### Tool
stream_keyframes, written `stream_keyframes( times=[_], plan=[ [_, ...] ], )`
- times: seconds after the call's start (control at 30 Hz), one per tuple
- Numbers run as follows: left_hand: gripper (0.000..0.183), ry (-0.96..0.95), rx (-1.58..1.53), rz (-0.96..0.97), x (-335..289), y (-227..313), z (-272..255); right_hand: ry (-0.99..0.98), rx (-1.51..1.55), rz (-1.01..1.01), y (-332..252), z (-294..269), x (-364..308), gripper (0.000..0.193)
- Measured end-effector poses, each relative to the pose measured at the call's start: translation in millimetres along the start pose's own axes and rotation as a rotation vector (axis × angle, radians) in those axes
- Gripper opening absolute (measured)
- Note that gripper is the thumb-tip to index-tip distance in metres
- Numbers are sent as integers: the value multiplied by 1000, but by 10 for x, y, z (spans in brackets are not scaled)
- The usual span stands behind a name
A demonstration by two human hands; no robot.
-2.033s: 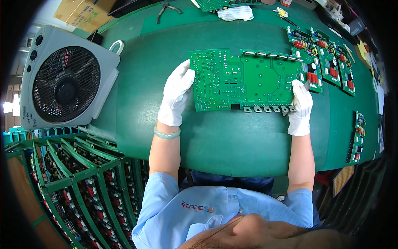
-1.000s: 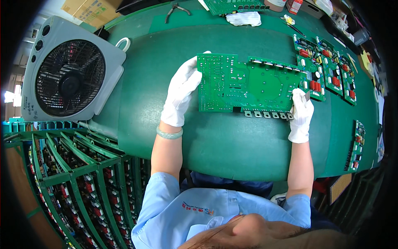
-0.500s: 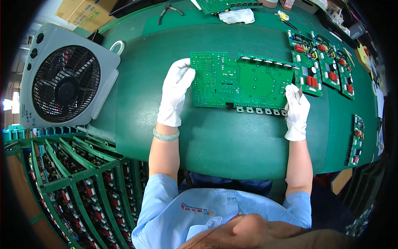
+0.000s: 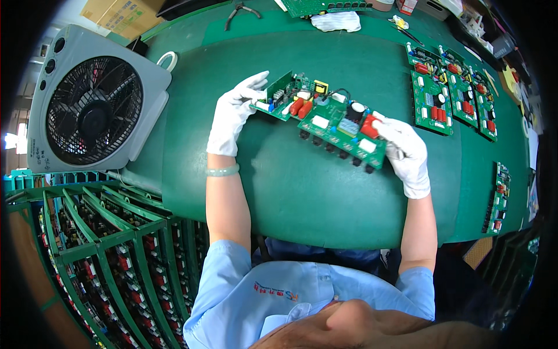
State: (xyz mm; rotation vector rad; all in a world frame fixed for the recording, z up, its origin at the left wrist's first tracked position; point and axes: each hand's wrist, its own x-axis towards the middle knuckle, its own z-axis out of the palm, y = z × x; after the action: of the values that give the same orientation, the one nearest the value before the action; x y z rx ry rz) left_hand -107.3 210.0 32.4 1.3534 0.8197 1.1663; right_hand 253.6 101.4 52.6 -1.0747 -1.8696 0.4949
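Observation:
Between my white-gloved hands a green circuit board [image 4: 325, 131] is held at a tilt above the green table. Its component side faces up, with red and white blocks, a yellow-wrapped part and a row of black parts along the near edge. My left hand [image 4: 235, 107] pinches the board's left end with thumb and some fingers, the index finger stretched out. At the right end, my right hand [image 4: 406, 150] grips the edge beside a red component, its fingers partly over the board.
A grey box fan [image 4: 93, 110] stands at the left, above a green rack [image 4: 99, 250] filled with boards. Several similar circuit boards [image 4: 431, 96] lie on the right. Pliers [image 4: 241, 14], a white cloth [image 4: 336, 22] and a tape roll [image 4: 168, 60] lie toward the back and left.
The circuit board has been turned over from its solder side to its component side and now slants down to the right. My left hand has shifted slightly left.

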Motion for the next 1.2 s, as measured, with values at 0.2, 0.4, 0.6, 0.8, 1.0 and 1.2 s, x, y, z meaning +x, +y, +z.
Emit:
stream_keyframes(
  times=[0.2, 0.4, 0.6, 0.8, 1.0, 1.2],
  plan=[
    [30, -30, 259, -52, 44, -217, -273, -244, -62, 55, 40, 167, -140, 41],
    [17, 320, 290, 38, -15, 33, -128, -251, 307, 268, -146, 53, -73, 27],
    [32, 12, 397, -447, -279, 521, 215, -67, 36, 421, -83, 91, -8, 37],
    [41, 74, 271, -312, -259, 301, 249, -494, 403, 450, -346, 191, -108, 37],
    [51, 27, 193, -300, -284, 310, 285, 16, 233, 551, -75, 115, -29, 30],
    [49, -8, 197, -333, -216, 173, 263, -86, -126, 298, 67, 204, -93, 37]
  ],
)
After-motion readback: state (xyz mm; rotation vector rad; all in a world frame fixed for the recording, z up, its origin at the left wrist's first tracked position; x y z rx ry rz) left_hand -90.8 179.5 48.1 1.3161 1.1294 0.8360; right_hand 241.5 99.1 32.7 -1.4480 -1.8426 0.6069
